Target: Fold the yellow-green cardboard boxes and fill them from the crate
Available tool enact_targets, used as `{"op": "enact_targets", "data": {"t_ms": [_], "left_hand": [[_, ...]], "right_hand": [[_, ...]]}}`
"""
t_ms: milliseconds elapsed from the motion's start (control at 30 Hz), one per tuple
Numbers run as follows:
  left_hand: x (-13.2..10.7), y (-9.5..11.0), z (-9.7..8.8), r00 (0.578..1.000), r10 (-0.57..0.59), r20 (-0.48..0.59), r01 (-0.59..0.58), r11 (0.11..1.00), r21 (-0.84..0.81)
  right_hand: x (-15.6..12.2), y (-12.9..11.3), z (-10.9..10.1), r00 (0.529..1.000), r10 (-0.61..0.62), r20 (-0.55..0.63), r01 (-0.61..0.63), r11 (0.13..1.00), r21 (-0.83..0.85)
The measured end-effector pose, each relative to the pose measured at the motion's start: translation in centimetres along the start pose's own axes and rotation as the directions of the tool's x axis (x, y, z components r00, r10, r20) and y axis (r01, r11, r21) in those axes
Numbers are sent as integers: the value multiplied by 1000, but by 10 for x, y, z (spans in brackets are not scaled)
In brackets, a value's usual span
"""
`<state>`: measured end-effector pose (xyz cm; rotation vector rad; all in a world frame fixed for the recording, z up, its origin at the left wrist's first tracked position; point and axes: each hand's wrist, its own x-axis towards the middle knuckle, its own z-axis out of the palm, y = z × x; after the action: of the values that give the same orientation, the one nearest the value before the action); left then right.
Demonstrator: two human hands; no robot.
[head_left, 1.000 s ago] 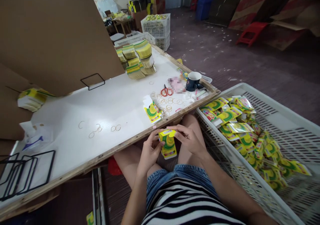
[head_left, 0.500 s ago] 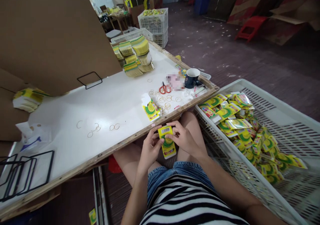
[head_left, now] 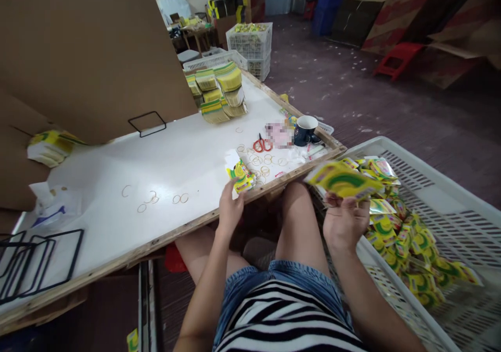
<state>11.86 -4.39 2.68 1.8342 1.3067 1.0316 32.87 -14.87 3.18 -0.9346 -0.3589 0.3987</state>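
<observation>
At the near table edge, my left hand [head_left: 230,208] reaches to a small pile of yellow-and-green printed cartons [head_left: 241,177]. Its thumb and fingers are apart at the pile's near left corner; whether they touch it I cannot tell. My right hand [head_left: 346,221] is raised beside the rim of the white plastic crate [head_left: 378,258], fingers curled against the lower edge of a flat yellow carton [head_left: 344,180]. Motion blurs this carton. Many similar cartons [head_left: 395,232] lie loose in the crate.
Rubber bands [head_left: 256,159], red-handled scissors [head_left: 262,143] and a dark mug [head_left: 306,130] are on the white table [head_left: 105,185]. Stacked flat cartons [head_left: 223,91] stand at its far end. Black wire frames [head_left: 58,261] are at the left. A red stool [head_left: 397,60] stands on the floor.
Both hands were together on one carton over my lap. The right hand has carried a carton right and up to the crate; the left has moved to the pile on the table.
</observation>
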Motion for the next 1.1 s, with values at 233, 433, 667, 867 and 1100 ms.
{"op": "enact_targets", "data": {"t_ms": [233, 433, 667, 867, 1100], "left_hand": [[25, -43, 4, 976, 28, 216, -113, 913, 393], [19, -36, 0, 956, 59, 289, -188, 878, 441], [16, -37, -2, 955, 92, 284, -210, 883, 420], [12, -43, -3, 975, 169, 146, -197, 959, 203], [-1, -30, -12, 992, -114, 48, 122, 821, -558]], "right_hand": [[-17, 39, 11, 882, 403, 243, -304, 882, -360], [-14, 78, 84, 750, 268, 604, 181, 796, -578], [-7, 117, 116, 781, 253, 571, 305, 644, -702], [-12, 111, 99, 808, 240, 538, 219, 725, -653], [-38, 77, 66, 804, 445, 395, -335, 887, -318]]}}
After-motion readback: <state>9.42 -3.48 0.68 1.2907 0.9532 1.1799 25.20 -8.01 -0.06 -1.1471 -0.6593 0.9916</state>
